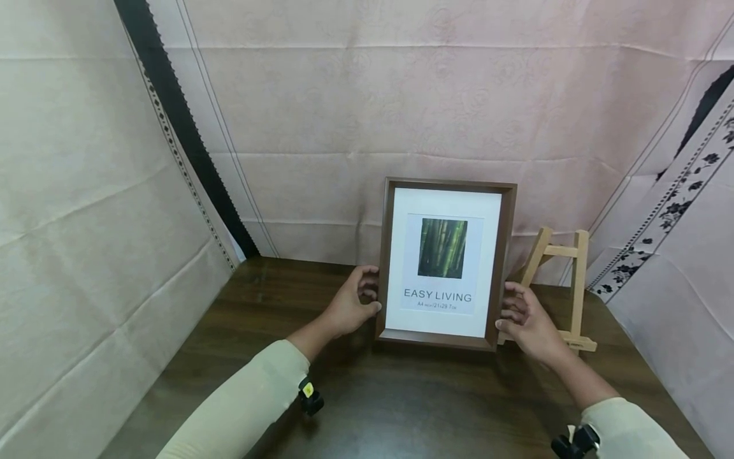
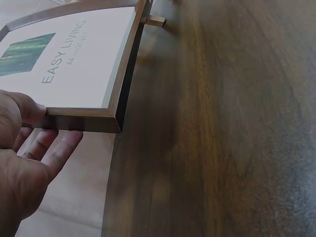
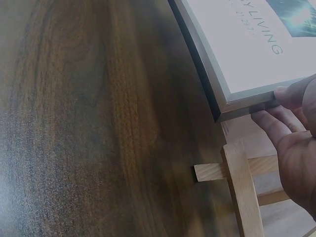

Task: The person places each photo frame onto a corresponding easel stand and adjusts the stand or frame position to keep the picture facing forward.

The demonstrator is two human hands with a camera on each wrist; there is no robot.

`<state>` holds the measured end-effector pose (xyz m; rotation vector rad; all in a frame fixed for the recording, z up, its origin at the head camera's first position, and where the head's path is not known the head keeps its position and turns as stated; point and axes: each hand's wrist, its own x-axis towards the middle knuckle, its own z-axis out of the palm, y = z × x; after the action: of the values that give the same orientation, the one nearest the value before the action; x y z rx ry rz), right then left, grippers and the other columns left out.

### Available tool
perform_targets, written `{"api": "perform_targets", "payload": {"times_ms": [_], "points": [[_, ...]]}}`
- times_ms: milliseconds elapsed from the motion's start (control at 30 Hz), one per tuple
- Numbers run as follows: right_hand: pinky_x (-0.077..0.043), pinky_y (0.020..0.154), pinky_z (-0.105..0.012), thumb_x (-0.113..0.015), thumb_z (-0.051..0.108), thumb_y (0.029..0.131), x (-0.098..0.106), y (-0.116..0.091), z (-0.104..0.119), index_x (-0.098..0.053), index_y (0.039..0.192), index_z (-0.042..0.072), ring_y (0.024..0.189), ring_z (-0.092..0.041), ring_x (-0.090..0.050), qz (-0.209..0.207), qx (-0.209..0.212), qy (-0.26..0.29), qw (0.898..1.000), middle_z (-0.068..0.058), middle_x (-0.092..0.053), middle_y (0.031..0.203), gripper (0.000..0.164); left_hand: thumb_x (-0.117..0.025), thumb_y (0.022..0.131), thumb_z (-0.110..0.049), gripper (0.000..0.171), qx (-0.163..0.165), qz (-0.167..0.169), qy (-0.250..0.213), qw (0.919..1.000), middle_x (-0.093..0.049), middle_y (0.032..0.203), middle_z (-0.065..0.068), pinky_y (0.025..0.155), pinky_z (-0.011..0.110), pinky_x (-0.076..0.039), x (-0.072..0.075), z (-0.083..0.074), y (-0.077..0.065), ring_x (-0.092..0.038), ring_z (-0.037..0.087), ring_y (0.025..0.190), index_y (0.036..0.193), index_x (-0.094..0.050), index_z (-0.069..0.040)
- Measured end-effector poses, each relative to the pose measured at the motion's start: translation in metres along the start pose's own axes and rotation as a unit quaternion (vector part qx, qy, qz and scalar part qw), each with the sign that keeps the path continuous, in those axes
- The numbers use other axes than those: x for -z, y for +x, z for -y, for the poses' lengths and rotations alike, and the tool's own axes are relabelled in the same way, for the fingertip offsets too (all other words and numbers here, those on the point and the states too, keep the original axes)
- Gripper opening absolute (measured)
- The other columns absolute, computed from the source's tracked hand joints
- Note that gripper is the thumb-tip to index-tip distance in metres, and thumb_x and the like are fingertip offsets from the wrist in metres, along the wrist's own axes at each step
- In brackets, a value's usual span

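A brown picture frame with a white mat, a green bamboo picture and the words "EASY LIVING" stands upright, facing me. My left hand grips its left side near the lower corner, thumb on the front edge and fingers behind, as the left wrist view shows on the frame's edge. On the opposite side, my right hand pinches the lower right edge; in the right wrist view the thumb lies on the front. Just right of the frame, partly behind my right hand, stands a small wooden easel.
The dark wooden table spreads below the hands. Pale cloth hangs behind it and along both sides, close to the table's edges. A bar of the easel lies close below the picture frame's corner in the right wrist view.
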<state>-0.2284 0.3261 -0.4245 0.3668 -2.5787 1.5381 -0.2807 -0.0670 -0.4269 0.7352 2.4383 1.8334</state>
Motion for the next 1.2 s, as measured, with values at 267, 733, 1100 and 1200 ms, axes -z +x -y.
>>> {"api": "perform_targets", "payload": {"times_ms": [267,733,1100,1200], "points": [[-0.053,0.083,-0.02,-0.066,-0.011,0.092,0.002,0.0,0.004,-0.02,0.156,0.001,0.122,-0.052,-0.051,-0.003,0.013,-0.003,1.0,-0.038,-0.042,0.141,0.08,-0.069,0.09,0.01,0.069,-0.015,0.0,0.011,0.9998,-0.059,0.133,0.011,0.084,0.035,-0.056,0.0,0.001,0.003,-0.059,0.025,0.107,0.147,-0.038,-0.014],[-0.054,0.085,-0.021,-0.066,-0.009,0.093,0.007,0.001,0.007,-0.017,0.157,0.003,0.125,-0.051,-0.049,-0.005,0.01,-0.016,1.0,-0.037,-0.04,0.143,0.081,-0.07,0.091,0.008,0.069,-0.015,-0.003,0.019,0.9997,-0.058,0.134,0.01,0.089,0.039,-0.055,-0.002,-0.007,0.006,-0.06,0.026,0.11,0.147,-0.039,-0.017],[-0.051,0.085,-0.016,-0.066,-0.01,0.092,0.01,0.002,0.006,-0.019,0.157,0.002,0.123,-0.051,-0.051,-0.016,0.018,-0.017,1.0,-0.038,-0.042,0.142,0.08,-0.07,0.09,0.008,0.069,-0.022,-0.001,0.023,0.9995,-0.058,0.134,0.01,0.091,0.037,-0.055,-0.003,-0.009,0.011,-0.061,0.025,0.11,0.148,-0.039,-0.014],[-0.051,0.085,-0.016,-0.066,-0.011,0.092,0.011,0.002,0.005,-0.02,0.156,0.001,0.122,-0.051,-0.051,-0.019,0.025,-0.017,0.999,-0.038,-0.043,0.141,0.08,-0.07,0.09,0.009,0.069,-0.028,0.001,0.018,0.9995,-0.057,0.135,0.011,0.091,0.036,-0.055,-0.004,-0.009,0.012,-0.06,0.025,0.11,0.147,-0.039,-0.013]]}}
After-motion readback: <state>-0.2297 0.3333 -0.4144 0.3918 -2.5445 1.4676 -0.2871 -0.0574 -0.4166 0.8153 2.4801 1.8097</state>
